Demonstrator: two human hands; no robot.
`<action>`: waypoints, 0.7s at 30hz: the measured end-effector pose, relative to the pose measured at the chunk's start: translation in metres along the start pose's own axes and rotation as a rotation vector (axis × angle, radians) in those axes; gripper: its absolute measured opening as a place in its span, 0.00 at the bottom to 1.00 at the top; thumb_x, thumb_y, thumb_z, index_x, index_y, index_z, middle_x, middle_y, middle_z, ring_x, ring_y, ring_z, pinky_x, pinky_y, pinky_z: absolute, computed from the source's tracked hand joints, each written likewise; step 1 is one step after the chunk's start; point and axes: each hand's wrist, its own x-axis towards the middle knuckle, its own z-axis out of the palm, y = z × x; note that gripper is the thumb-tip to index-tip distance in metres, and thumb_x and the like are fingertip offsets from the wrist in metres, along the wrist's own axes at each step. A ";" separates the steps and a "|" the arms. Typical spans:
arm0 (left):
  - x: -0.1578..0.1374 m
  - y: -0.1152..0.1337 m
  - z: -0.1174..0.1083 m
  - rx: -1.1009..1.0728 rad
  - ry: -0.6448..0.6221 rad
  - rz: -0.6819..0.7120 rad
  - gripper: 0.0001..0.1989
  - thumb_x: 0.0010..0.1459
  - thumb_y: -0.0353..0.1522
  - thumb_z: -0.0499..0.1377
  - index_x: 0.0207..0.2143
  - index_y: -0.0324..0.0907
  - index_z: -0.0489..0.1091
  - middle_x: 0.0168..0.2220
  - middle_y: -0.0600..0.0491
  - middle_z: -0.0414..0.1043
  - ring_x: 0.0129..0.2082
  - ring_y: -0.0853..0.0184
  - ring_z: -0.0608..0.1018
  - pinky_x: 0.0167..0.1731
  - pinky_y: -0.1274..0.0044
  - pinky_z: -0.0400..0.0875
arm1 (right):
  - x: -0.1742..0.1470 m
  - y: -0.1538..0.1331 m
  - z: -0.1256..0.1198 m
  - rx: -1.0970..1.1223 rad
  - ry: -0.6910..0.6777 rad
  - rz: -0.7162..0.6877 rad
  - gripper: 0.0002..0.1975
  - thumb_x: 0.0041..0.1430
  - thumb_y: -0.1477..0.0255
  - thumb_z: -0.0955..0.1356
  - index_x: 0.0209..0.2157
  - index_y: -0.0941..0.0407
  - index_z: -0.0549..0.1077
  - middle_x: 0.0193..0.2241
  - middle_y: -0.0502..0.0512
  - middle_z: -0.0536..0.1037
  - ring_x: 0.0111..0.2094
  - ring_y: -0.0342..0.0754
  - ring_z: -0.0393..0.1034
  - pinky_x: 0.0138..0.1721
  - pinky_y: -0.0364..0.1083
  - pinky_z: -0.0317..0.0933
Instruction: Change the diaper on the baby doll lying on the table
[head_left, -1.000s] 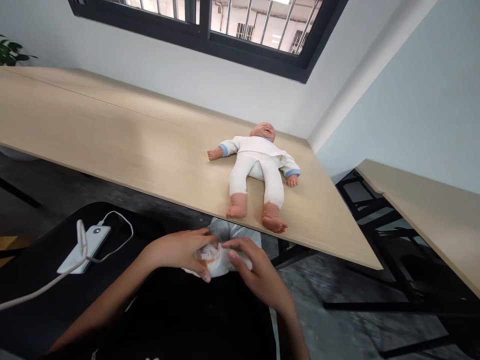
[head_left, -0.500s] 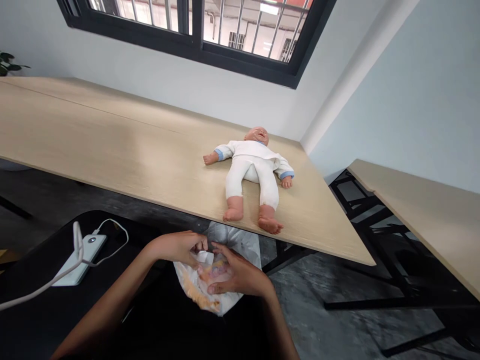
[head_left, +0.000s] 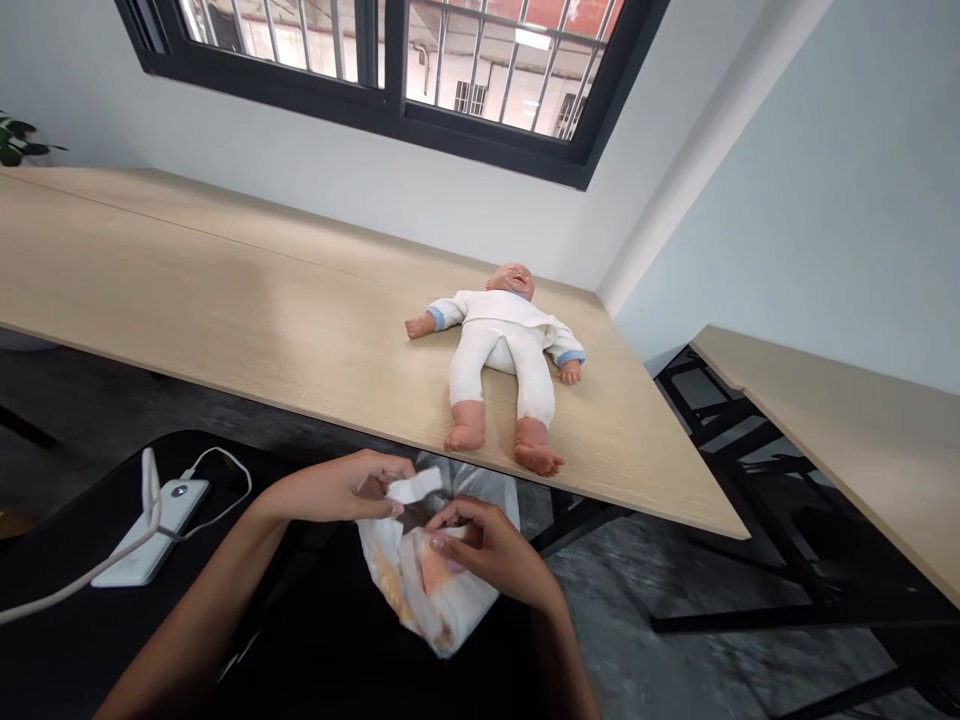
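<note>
The left hand (head_left: 352, 490) pinches a white strip (head_left: 417, 486) between thumb and fingers. The right hand (head_left: 495, 550) grasps the upper right part of a crumpled white bundle (head_left: 444, 608) with orange markings, its thumb laid against the material. The bundle is over the person's lap, just in front of the edge of the table (head_left: 300, 300), where a doll (head_left: 504, 310) lies on its back, feet toward the person. Whether the strip is joined to the bundle cannot be told.

Use the right hand as the anchor: press with the thumb pad, not the nail, since the material appears soft and liable to gape. Keep the strip flat and untwisted with the left hand; a twisted strip probably lies unevenly. Apply tension gradually, as a sharp tug may tear it. Support the sagging lower end against the lap to prevent unrolling.
</note>
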 end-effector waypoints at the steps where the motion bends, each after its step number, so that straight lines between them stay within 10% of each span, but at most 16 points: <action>1: -0.002 0.001 -0.002 -0.001 0.021 0.002 0.09 0.58 0.37 0.59 0.36 0.39 0.72 0.32 0.54 0.73 0.31 0.70 0.72 0.30 0.81 0.65 | -0.003 -0.003 -0.002 -0.001 0.000 -0.008 0.15 0.57 0.57 0.68 0.36 0.55 0.74 0.31 0.50 0.71 0.23 0.38 0.60 0.23 0.39 0.58; 9: -0.033 -0.010 -0.026 -0.230 -0.216 -0.054 0.13 0.58 0.41 0.61 0.35 0.40 0.76 0.18 0.55 0.69 0.16 0.72 0.72 0.20 0.81 0.62 | -0.050 -0.033 -0.042 -0.128 -0.086 -0.077 0.16 0.53 0.58 0.72 0.38 0.55 0.73 0.31 0.50 0.72 0.30 0.41 0.64 0.31 0.39 0.59; 12: -0.032 -0.004 -0.024 -0.048 -0.106 -0.006 0.14 0.56 0.41 0.63 0.41 0.43 0.76 0.30 0.51 0.76 0.29 0.68 0.77 0.31 0.79 0.70 | -0.072 -0.040 -0.051 -0.144 -0.237 -0.132 0.18 0.53 0.57 0.72 0.40 0.54 0.75 0.30 0.51 0.76 0.32 0.43 0.71 0.35 0.39 0.62; 16: -0.010 0.007 0.002 0.250 -0.165 0.094 0.25 0.49 0.38 0.68 0.51 0.45 0.71 0.54 0.47 0.70 0.56 0.59 0.69 0.56 0.71 0.61 | -0.084 -0.038 -0.051 -0.063 -0.439 -0.191 0.22 0.54 0.56 0.70 0.44 0.57 0.74 0.26 0.52 0.78 0.28 0.43 0.74 0.32 0.37 0.64; 21: 0.005 0.009 0.048 0.438 -0.295 0.048 0.30 0.42 0.25 0.69 0.51 0.42 0.72 0.47 0.49 0.76 0.47 0.58 0.76 0.49 0.74 0.69 | -0.058 -0.013 -0.048 -0.012 -0.270 0.122 0.24 0.64 0.55 0.61 0.54 0.57 0.66 0.29 0.54 0.78 0.26 0.43 0.73 0.23 0.38 0.63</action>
